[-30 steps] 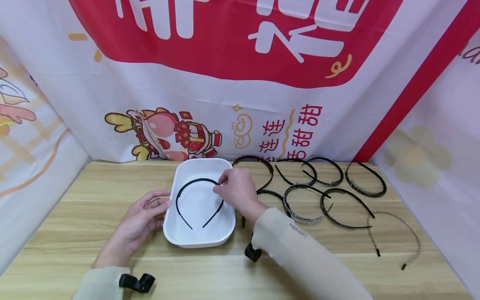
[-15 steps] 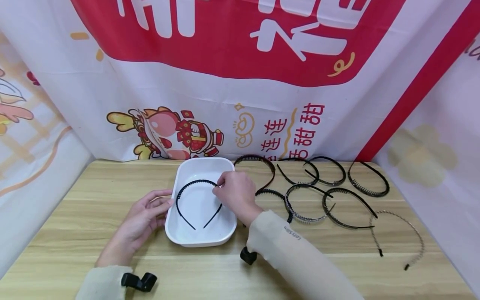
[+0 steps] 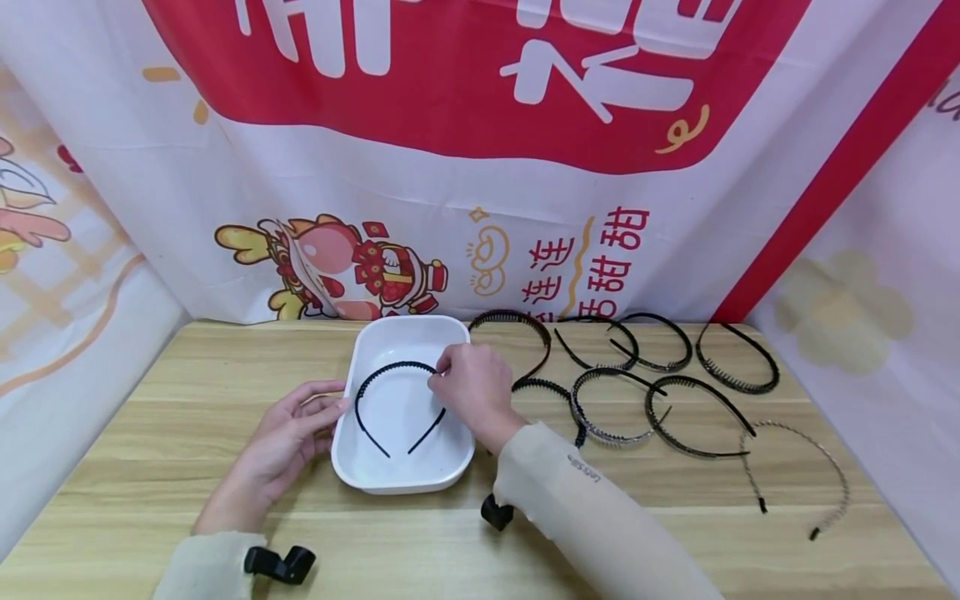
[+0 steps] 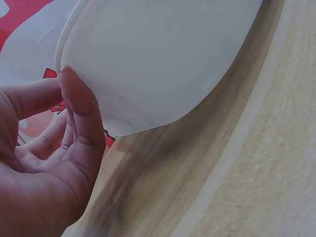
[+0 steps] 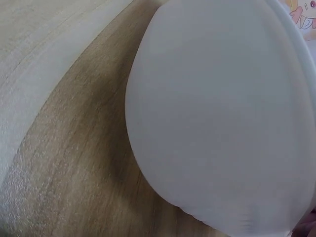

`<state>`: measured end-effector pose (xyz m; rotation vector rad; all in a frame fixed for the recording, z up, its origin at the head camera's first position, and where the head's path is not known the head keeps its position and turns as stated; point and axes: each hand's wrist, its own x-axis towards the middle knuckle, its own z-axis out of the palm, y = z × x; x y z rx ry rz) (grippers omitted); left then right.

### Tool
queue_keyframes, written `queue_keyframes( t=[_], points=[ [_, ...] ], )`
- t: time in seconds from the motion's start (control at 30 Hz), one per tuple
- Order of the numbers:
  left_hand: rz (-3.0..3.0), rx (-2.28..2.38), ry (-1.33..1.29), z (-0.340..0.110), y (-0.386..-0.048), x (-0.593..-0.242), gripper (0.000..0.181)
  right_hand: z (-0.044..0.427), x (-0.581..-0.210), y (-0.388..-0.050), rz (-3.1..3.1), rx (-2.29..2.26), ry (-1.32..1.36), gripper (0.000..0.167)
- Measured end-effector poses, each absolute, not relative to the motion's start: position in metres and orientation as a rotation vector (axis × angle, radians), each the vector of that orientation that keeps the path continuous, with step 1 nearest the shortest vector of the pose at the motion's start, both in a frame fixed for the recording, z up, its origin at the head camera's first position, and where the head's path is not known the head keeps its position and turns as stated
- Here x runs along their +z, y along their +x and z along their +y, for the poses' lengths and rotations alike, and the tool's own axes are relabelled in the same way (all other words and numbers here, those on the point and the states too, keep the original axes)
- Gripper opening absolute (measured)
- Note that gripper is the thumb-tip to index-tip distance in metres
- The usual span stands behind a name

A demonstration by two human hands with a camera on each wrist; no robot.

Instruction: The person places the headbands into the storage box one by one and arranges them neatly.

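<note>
In the head view a white tray (image 3: 405, 482) stands on the wooden table, a black toothed headband (image 3: 362, 417) inside it, its two ends toward the tray's near side. My right hand (image 3: 480, 392) reaches over the tray's right rim and pinches the headband at its upper right. At the left side my left hand (image 3: 288, 437) grips the rim; the left wrist view shows thumb and fingers of the left hand (image 4: 59, 143) at the tray's edge (image 4: 148, 64). The tray's outer wall (image 5: 217, 118) fills much of the right wrist view, the right hand almost wholly hidden.
Several dark headbands, among them one with a silvery band (image 3: 611, 437), lie right of the tray, some overlapping. A thin, wavy headband (image 3: 832, 458) lies farthest right. A printed cloth (image 3: 420, 192) hangs behind the table (image 3: 390, 550).
Over the last second the right forearm has shifted slightly left, and the headband has moved only a little within the tray. Both hands keep their holds.
</note>
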<state>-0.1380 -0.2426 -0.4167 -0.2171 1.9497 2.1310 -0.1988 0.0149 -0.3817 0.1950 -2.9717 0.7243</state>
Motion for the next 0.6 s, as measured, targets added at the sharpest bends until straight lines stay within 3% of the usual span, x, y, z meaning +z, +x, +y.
queue_keyframes(
  t=[0.6],
  points=[
    [1.945, 2.13, -0.229, -0.243, -0.1373, -0.4169, 0.029, 0.0142, -0.3873, -0.1995, -2.951, 0.524, 0.288, 0.012]
  ],
)
